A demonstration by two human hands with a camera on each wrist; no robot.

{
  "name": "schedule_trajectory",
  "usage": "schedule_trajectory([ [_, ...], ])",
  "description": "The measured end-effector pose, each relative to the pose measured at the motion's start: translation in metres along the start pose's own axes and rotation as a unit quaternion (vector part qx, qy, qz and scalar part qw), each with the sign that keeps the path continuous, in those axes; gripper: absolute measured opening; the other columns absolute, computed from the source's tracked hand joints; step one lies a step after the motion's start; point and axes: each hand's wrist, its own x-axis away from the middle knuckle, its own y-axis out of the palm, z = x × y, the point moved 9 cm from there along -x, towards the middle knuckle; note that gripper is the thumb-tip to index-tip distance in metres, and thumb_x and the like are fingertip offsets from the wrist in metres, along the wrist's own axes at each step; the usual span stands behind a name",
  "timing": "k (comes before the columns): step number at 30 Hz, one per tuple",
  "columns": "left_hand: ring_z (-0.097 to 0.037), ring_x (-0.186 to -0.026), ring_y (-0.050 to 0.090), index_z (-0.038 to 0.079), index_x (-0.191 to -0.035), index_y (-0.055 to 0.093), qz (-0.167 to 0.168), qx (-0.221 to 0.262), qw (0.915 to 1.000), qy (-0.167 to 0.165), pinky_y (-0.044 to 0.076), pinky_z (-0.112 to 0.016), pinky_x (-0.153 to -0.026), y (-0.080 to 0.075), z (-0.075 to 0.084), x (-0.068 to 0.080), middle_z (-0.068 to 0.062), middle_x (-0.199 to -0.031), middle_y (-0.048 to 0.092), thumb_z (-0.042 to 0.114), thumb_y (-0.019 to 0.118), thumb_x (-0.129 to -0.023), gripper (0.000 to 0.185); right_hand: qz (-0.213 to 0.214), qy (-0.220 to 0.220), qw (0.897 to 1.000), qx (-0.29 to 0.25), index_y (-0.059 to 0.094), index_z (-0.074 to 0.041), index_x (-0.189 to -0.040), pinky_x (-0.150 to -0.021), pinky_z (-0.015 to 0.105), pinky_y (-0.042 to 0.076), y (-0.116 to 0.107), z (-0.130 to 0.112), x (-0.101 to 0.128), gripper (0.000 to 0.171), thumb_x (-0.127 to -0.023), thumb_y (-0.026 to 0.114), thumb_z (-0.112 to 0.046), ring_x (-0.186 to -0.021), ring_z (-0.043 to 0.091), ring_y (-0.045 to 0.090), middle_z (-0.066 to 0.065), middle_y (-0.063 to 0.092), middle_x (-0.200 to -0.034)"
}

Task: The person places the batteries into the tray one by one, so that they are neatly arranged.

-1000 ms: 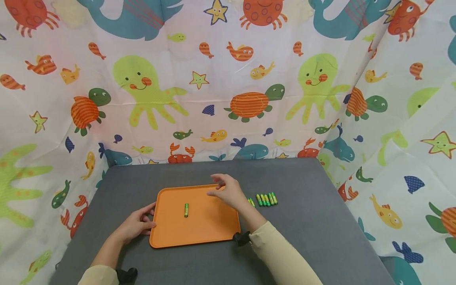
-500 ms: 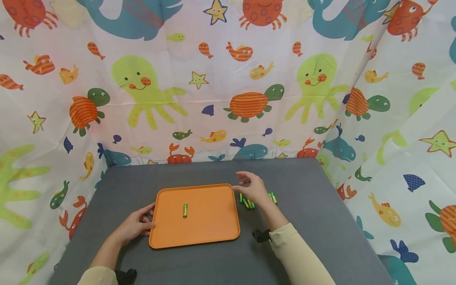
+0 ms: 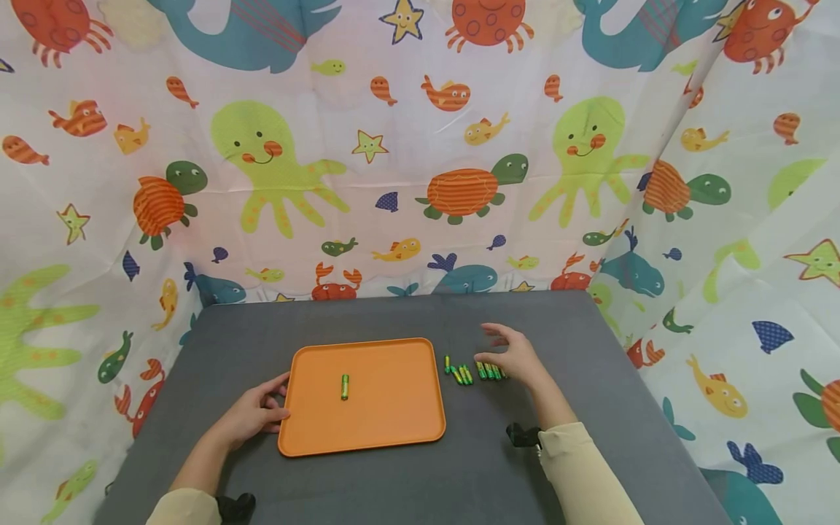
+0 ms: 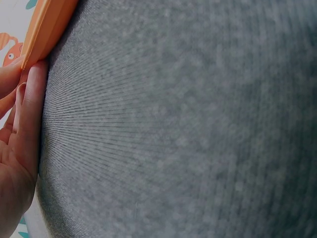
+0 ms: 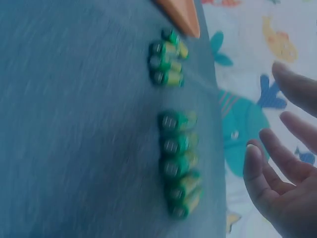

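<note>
One green-and-yellow battery (image 3: 345, 386) stands out on the orange tray (image 3: 394, 415), left of its middle. My left hand (image 3: 252, 413) holds the tray's left edge; in the left wrist view the thumb and fingers pinch the orange rim (image 4: 47, 32). Over the batteries to the right of the tray hovers my right hand (image 3: 516, 359), fingers spread and nothing between them. The right wrist view has a row of several batteries (image 5: 172, 167) lying side by side, with a smaller cluster of batteries (image 5: 166, 64) nearer the tray corner (image 5: 183, 15).
A grey tabletop (image 3: 367, 485) carries everything. Behind it and at both sides hangs a white curtain (image 3: 394, 175) printed with sea animals. Black wrist straps (image 3: 523, 435) sit at the cuffs of the cream sleeves (image 3: 584, 467).
My right hand has moved right, from above the tray to above the loose batteries, carrying nothing. My left hand stays at the tray's edge, and the battery on the tray has not moved.
</note>
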Motion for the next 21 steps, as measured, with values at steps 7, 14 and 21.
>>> schedule_trajectory([
  [7,-0.024,-0.084,0.058,0.014,-0.159,0.031,0.007,0.001,0.9999,-0.011,0.061,-0.038,-0.069,-0.001,-0.002,-0.001,-0.015,-0.125,0.047,0.005,0.075,-0.089,0.084,-0.029,0.021,0.999,0.024,0.046,-0.008,-0.15,-0.09,0.055,0.054,-0.009,0.037,0.006,0.079,-0.081,0.083,-0.005,-0.129,0.048,0.051,0.022,0.049,-0.149],
  [14,-0.024,-0.084,0.058,0.012,-0.16,0.029,-0.003,-0.006,1.0,0.001,0.061,-0.038,-0.07,0.0,0.002,0.0,-0.016,-0.125,0.046,0.006,0.074,-0.09,0.083,-0.049,0.067,0.995,0.051,0.049,-0.011,-0.149,-0.102,0.058,0.046,-0.01,0.07,0.011,0.082,-0.077,0.085,-0.003,-0.133,0.043,0.049,0.019,0.051,-0.148],
  [21,-0.024,-0.085,0.058,0.012,-0.16,0.029,0.001,-0.008,1.0,-0.001,0.061,-0.038,-0.07,0.0,0.0,0.001,-0.016,-0.125,0.046,0.008,0.075,-0.09,0.083,-0.05,0.086,0.994,0.052,0.054,-0.015,-0.146,-0.101,0.059,0.044,-0.007,0.082,0.013,0.074,-0.079,0.082,-0.002,-0.132,0.042,0.048,0.021,0.049,-0.147],
])
